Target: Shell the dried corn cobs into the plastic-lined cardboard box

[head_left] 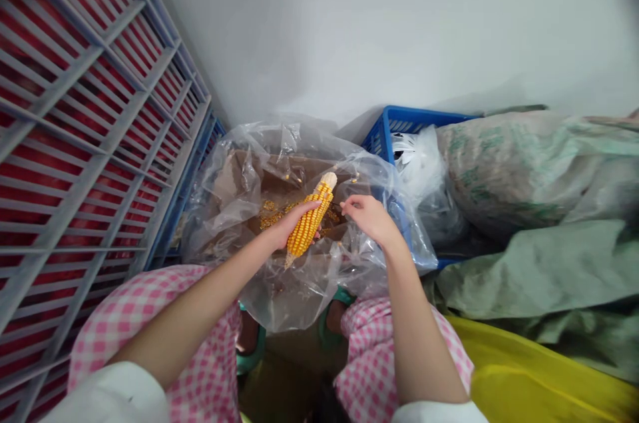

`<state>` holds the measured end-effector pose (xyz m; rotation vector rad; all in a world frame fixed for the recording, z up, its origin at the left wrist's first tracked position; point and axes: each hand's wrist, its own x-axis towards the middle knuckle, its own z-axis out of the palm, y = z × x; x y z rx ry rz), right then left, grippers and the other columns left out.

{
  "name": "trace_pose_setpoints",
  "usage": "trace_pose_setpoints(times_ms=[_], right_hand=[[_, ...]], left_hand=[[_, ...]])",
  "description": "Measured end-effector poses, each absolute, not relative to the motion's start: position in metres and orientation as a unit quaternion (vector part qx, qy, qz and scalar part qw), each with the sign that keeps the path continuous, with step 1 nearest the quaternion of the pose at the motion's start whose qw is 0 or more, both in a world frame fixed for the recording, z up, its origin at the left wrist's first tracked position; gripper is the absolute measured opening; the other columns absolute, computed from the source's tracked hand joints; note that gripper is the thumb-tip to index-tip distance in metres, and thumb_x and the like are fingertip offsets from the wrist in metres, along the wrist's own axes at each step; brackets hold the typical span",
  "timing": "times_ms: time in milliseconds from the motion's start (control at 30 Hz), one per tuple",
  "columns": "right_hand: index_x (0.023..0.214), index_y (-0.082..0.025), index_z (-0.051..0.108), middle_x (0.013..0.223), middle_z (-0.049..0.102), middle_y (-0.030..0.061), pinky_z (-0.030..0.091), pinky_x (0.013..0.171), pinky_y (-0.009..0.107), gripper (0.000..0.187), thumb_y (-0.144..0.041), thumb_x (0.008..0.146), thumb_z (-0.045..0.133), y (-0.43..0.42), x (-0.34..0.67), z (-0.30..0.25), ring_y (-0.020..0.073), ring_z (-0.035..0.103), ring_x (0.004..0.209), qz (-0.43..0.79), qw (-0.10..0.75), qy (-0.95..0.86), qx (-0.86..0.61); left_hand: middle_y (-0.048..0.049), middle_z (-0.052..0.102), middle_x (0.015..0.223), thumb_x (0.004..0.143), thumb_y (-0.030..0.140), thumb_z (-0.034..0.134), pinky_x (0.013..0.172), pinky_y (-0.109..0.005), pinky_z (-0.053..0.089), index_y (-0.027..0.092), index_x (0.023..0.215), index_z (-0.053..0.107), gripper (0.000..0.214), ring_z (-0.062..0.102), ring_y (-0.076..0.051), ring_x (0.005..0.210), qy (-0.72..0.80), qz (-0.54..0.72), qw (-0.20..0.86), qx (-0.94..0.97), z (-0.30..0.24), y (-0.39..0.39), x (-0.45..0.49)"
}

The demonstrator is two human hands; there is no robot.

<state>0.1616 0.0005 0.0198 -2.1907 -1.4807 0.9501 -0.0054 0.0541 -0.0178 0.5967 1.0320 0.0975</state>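
An ear of yellow corn (304,231) is gripped in my left hand (288,223), tilted with its upper end away from me. Bare pale cob shows at that upper end, while most of the ear still bears kernels. Just right of the ear, apart from it, my right hand (370,215) has its fingers curled in; whether anything is between them is hidden. Beneath both hands is a cardboard box (279,166) lined with a clear plastic bag (219,210). Loose corn kernels (269,215) lie on its bottom.
Slatted plastic crates (107,136) with red contents rise on the left. At right stand a blue basket (387,133) with white plastic bags (422,166), a full woven sack (504,170), greenish cloth (544,270) and a yellow item (529,370). A white wall (359,30) closes the back.
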Motion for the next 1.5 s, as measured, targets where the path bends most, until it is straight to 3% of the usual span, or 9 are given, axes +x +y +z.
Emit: trace_pose_setpoints(times_ms=[200, 633, 800, 900, 1033, 1100, 1233, 1333, 1500], right_hand=[[0.062, -0.017, 0.06, 0.065, 0.061, 0.0012, 0.032, 0.057, 0.02, 0.024, -0.03, 0.075, 0.044, 0.0, 0.164, 0.016, 0.0106, 0.049, 0.058, 0.34, 0.194, -0.51, -0.766], [0.069, -0.018, 0.058, 0.067, 0.061, 0.0054, 0.028, 0.055, 0.023, 0.023, -0.026, 0.08, 0.04, 0.008, 0.13, 0.007, 0.0143, 0.052, 0.061, 0.284, 0.137, -0.491, -0.812], [0.081, -0.019, 0.053, 0.068, 0.059, 0.0043, 0.028, 0.055, 0.023, 0.025, -0.026, 0.085, 0.03, 0.007, 0.082, -0.025, 0.0149, 0.049, 0.059, 0.25, 0.199, -0.397, -0.86], [0.075, -0.02, 0.048, 0.062, 0.052, 0.0009, 0.027, 0.053, 0.022, 0.021, -0.027, 0.084, 0.03, 0.006, 0.07, -0.036, 0.0136, 0.044, 0.056, 0.277, 0.273, -0.362, -0.847], [0.065, -0.02, 0.038, 0.055, 0.039, -0.0039, 0.028, 0.047, 0.02, 0.019, -0.029, 0.082, 0.034, 0.012, 0.076, -0.034, 0.0107, 0.038, 0.05, 0.379, 0.413, -0.273, -0.782], [0.064, -0.021, 0.035, 0.048, 0.03, -0.0068, 0.026, 0.043, 0.019, 0.02, -0.026, 0.082, 0.029, 0.015, 0.082, -0.031, 0.0095, 0.031, 0.042, 0.431, 0.435, -0.236, -0.755], [0.063, -0.021, 0.036, 0.044, 0.021, -0.0093, 0.022, 0.038, 0.019, 0.021, -0.025, 0.082, 0.027, 0.019, 0.094, -0.024, 0.0083, 0.019, 0.035, 0.476, 0.422, -0.222, -0.739], [0.067, -0.019, 0.044, 0.049, 0.037, -0.0057, 0.024, 0.043, 0.019, 0.02, -0.029, 0.081, 0.035, 0.016, 0.105, -0.016, 0.0082, 0.03, 0.041, 0.407, 0.403, -0.272, -0.773], [0.075, -0.02, 0.055, 0.066, 0.057, 0.002, 0.026, 0.054, 0.021, 0.023, -0.031, 0.083, 0.037, 0.012, 0.117, 0.001, 0.012, 0.047, 0.059, 0.22, 0.235, -0.478, -0.818]], left_hand=[[-0.0026, 0.058, 0.056, 0.064, 0.053, 0.055, 0.042, -0.023, 0.045, 0.016, 0.074, 0.058, 0.038, 0.055, -0.014, 0.047, 0.468, 0.042, 0.837, 0.281, -0.019, 0.055, -0.006], [-0.0008, 0.058, 0.057, 0.061, 0.051, 0.059, 0.043, -0.024, 0.043, 0.018, 0.085, 0.056, 0.041, 0.056, -0.014, 0.048, 0.492, 0.097, 0.802, 0.326, -0.025, 0.049, -0.008], [-0.0004, 0.061, 0.063, 0.064, 0.04, 0.061, 0.047, -0.022, 0.042, 0.017, 0.087, 0.057, 0.033, 0.055, -0.011, 0.049, 0.531, 0.196, 0.766, 0.305, -0.029, 0.049, -0.005], [0.0001, 0.061, 0.061, 0.065, 0.034, 0.061, 0.05, -0.021, 0.042, 0.016, 0.084, 0.058, 0.026, 0.056, -0.011, 0.051, 0.544, 0.234, 0.759, 0.271, -0.026, 0.048, -0.002], [-0.0005, 0.059, 0.054, 0.067, 0.038, 0.057, 0.045, -0.022, 0.042, 0.016, 0.082, 0.059, 0.027, 0.054, -0.012, 0.045, 0.532, 0.21, 0.791, 0.219, -0.02, 0.052, 0.0], [-0.0016, 0.058, 0.052, 0.068, 0.043, 0.055, 0.044, -0.023, 0.043, 0.015, 0.081, 0.058, 0.032, 0.053, -0.012, 0.043, 0.514, 0.189, 0.81, 0.211, -0.018, 0.055, -0.001], [-0.0023, 0.059, 0.056, 0.067, 0.046, 0.055, 0.042, -0.024, 0.043, 0.014, 0.083, 0.057, 0.036, 0.053, -0.013, 0.042, 0.502, 0.172, 0.81, 0.25, -0.019, 0.058, -0.003], [-0.0003, 0.058, 0.061, 0.066, 0.044, 0.058, 0.041, -0.024, 0.043, 0.017, 0.089, 0.055, 0.036, 0.053, -0.012, 0.043, 0.501, 0.208, 0.782, 0.307, -0.022, 0.057, -0.002], [-0.0005, 0.058, 0.069, 0.066, 0.043, 0.06, 0.047, -0.027, 0.047, 0.018, 0.095, 0.052, 0.039, 0.054, -0.012, 0.05, 0.508, 0.243, 0.748, 0.352, -0.024, 0.055, 0.0]])
